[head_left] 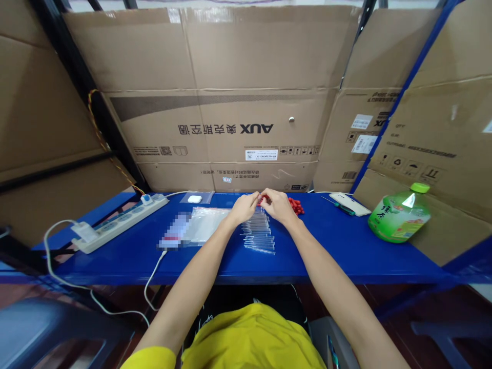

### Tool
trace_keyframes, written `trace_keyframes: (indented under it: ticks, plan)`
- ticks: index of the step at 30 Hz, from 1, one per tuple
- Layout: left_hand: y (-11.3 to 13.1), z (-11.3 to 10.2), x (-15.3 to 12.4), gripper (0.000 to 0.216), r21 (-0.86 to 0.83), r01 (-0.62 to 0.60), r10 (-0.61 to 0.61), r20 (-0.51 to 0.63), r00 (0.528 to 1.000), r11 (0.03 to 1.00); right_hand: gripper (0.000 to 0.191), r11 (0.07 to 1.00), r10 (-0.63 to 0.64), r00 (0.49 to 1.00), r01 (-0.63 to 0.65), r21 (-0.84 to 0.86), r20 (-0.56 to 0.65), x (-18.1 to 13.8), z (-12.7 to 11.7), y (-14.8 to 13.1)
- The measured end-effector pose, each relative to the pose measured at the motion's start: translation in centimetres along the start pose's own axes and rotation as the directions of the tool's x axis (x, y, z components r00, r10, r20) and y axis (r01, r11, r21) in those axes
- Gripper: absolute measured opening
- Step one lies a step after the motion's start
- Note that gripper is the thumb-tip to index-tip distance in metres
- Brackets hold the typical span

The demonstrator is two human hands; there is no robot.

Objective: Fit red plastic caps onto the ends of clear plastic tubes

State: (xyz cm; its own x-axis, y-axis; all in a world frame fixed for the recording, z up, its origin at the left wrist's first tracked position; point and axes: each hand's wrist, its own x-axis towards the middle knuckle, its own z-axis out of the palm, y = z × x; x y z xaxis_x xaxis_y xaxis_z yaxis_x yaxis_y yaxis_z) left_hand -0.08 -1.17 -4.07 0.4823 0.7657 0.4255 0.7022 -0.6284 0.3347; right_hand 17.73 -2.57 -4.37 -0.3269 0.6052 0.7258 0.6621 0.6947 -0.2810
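Note:
Both my hands meet over the middle of the blue table (330,246). My left hand (243,207) and my right hand (277,205) are closed in a pinch around a small red piece (263,199) held between them. Just below them lies a row of several clear plastic tubes (258,234) side by side. A small heap of red caps (295,206) sits right of my right hand. Whether a tube is in my fingers is hidden.
Clear plastic bags (202,224) lie left of the tubes, with a white earbud case (194,199) behind. A white power strip (121,221) with cables lies far left. A screwdriver (342,206), a white phone (349,203) and a green bottle (400,214) lie right. Cardboard boxes (230,128) wall the back.

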Motion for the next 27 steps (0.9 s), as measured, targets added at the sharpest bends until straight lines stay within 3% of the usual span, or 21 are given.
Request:
trace_keyframes:
  ticks: [6,11,15,20,24,27]
  plan:
    - [-0.1,0.0,0.2,0.037,-0.109,-0.032,0.033,0.0,0.999,0.994,0.012,1.0,-0.011,1.0,0.011,-0.029,0.007,0.1,0.1,-0.2]
    - [0.3,0.1,0.2,0.04,-0.142,-0.064,0.062,-0.015,0.998,0.988,0.015,1.0,0.01,0.998,-0.011,-0.01,-0.063,0.2,-0.1,-0.2]
    - [0.8,-0.5,-0.1,0.046,-0.161,-0.065,0.058,-0.047,0.997,0.985,0.013,0.967,0.129,0.99,-0.114,0.228,-0.054,0.3,-0.2,-0.2]
    - [1.2,-1.4,-0.8,0.051,-0.235,-0.099,0.077,-0.102,0.992,0.967,0.015,0.835,0.252,0.968,-0.211,0.508,-0.014,0.6,-0.5,0.8]
    - [1.0,-1.3,-0.9,0.05,-0.204,-0.046,0.011,-0.166,0.986,0.978,0.016,0.774,0.395,0.907,-0.244,0.584,-0.146,0.7,-2.0,2.9]
    - [0.4,-0.8,-0.7,0.042,-0.084,0.012,-0.022,-0.115,0.993,0.996,0.027,0.794,0.482,0.823,-0.265,0.548,-0.3,0.5,-3.5,4.7]
